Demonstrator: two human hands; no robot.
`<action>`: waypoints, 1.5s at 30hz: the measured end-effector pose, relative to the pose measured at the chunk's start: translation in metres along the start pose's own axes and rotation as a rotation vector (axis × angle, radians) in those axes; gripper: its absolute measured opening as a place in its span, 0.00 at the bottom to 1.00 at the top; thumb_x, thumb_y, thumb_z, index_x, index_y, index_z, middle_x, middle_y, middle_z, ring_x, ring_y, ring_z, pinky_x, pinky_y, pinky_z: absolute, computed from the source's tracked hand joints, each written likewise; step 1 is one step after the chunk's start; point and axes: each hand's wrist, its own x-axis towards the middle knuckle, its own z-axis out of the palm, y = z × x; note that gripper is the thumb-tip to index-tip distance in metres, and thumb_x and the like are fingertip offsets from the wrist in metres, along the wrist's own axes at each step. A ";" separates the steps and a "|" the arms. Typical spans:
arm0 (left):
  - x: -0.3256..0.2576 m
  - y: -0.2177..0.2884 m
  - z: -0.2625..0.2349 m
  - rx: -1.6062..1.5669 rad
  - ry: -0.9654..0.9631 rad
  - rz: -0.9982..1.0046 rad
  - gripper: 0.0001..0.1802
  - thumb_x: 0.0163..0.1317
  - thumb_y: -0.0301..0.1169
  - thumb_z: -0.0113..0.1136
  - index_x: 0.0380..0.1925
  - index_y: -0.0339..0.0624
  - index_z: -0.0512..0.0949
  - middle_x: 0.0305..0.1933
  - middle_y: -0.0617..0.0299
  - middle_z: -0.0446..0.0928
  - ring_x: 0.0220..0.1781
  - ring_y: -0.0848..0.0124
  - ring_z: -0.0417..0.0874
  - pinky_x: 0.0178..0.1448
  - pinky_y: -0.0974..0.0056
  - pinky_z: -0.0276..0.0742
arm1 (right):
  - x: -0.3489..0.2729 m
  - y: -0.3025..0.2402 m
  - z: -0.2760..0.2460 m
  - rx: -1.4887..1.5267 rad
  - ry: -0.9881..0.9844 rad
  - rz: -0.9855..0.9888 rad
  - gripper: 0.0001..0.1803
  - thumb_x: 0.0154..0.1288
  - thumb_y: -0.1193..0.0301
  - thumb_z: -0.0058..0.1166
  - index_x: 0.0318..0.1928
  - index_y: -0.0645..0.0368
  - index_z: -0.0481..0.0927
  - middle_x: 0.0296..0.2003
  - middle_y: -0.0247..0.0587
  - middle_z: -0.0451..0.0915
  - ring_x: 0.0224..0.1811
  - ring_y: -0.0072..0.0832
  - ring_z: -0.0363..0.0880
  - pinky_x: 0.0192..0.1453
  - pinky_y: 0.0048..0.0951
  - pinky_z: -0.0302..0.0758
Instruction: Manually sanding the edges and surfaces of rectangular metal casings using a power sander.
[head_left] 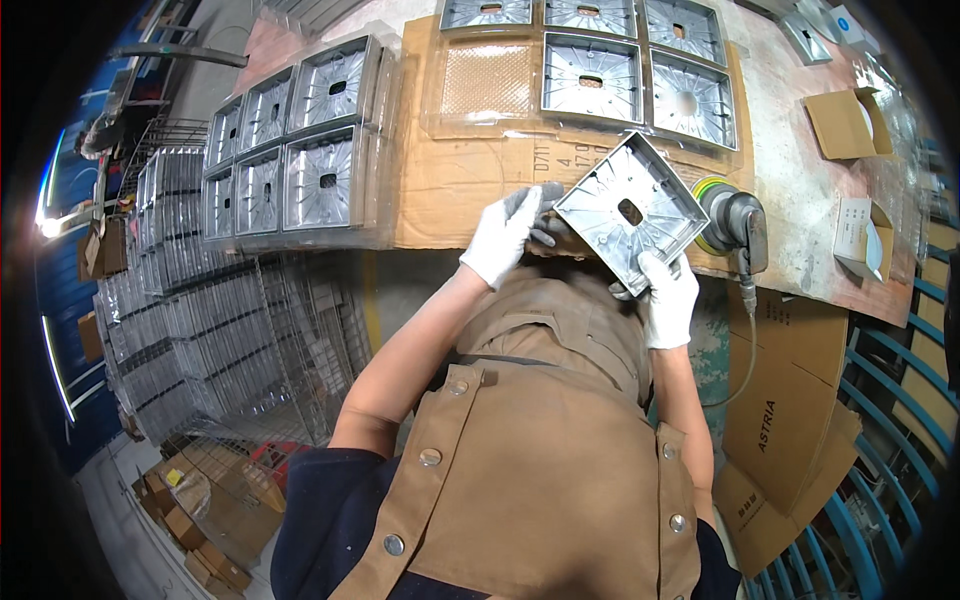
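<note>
A tan canvas apron (pixel 545 470) with broad shoulder straps fills the lower centre of the frame, each strap fixed by round silver snap buttons (pixel 430 457). Beneath it sits a dark navy short-sleeved shirt (pixel 320 510), at lower left. The left hand (pixel 500 237) and right hand (pixel 668 298) wear white knit gloves with grey fingertips (pixel 545 195).

Cardboard sheet (pixel 450 190) covers the workbench (pixel 800 190). Clear trays of square metal castings (pixel 640 70) sit at its far side, more trays (pixel 290 160) to the left. Round sander (pixel 735 225) lies near the bench edge. Small open cardboard boxes (pixel 850 125) right. Flat cartons (pixel 790 400) lean below.
</note>
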 end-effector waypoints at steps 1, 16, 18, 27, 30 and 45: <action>0.001 -0.003 0.004 -0.001 -0.001 -0.001 0.28 0.80 0.43 0.50 0.67 0.29 0.71 0.57 0.53 0.83 0.45 0.74 0.84 0.45 0.69 0.81 | 0.001 0.008 0.000 0.052 0.013 0.035 0.22 0.67 0.75 0.61 0.59 0.67 0.74 0.47 0.42 0.84 0.40 0.32 0.87 0.41 0.33 0.87; 0.041 -0.027 0.010 0.631 0.223 0.257 0.37 0.54 0.26 0.63 0.69 0.37 0.73 0.60 0.49 0.83 0.42 0.63 0.85 0.58 0.63 0.80 | 0.014 -0.111 -0.012 -1.616 0.286 -0.904 0.33 0.58 0.64 0.72 0.64 0.54 0.77 0.60 0.53 0.79 0.59 0.47 0.80 0.63 0.42 0.76; 0.047 -0.024 0.010 0.641 0.213 0.293 0.37 0.54 0.25 0.61 0.69 0.39 0.73 0.58 0.50 0.84 0.42 0.63 0.85 0.58 0.63 0.80 | 0.038 -0.122 -0.027 -1.743 0.217 -0.687 0.39 0.55 0.62 0.74 0.68 0.48 0.74 0.63 0.54 0.75 0.62 0.47 0.77 0.63 0.43 0.77; 0.064 -0.002 0.013 0.737 0.140 0.282 0.41 0.56 0.29 0.67 0.73 0.40 0.69 0.61 0.52 0.83 0.32 0.73 0.75 0.45 0.67 0.79 | 0.085 -0.114 -0.047 -1.642 0.176 -0.164 0.47 0.52 0.55 0.76 0.72 0.42 0.68 0.60 0.50 0.78 0.59 0.49 0.81 0.64 0.45 0.77; 0.049 -0.023 0.016 1.003 0.229 0.489 0.50 0.54 0.43 0.75 0.75 0.40 0.64 0.72 0.45 0.71 0.58 0.57 0.80 0.64 0.57 0.77 | 0.084 -0.101 -0.061 -1.493 0.186 -0.292 0.45 0.52 0.57 0.76 0.70 0.44 0.70 0.60 0.50 0.78 0.61 0.48 0.80 0.65 0.44 0.76; 0.045 -0.039 0.021 1.035 0.176 0.437 0.35 0.67 0.28 0.55 0.75 0.49 0.64 0.76 0.51 0.67 0.64 0.46 0.79 0.66 0.50 0.77 | -0.024 -0.116 -0.004 -1.578 -0.402 -0.453 0.32 0.59 0.65 0.66 0.64 0.45 0.73 0.56 0.57 0.72 0.42 0.53 0.86 0.42 0.45 0.86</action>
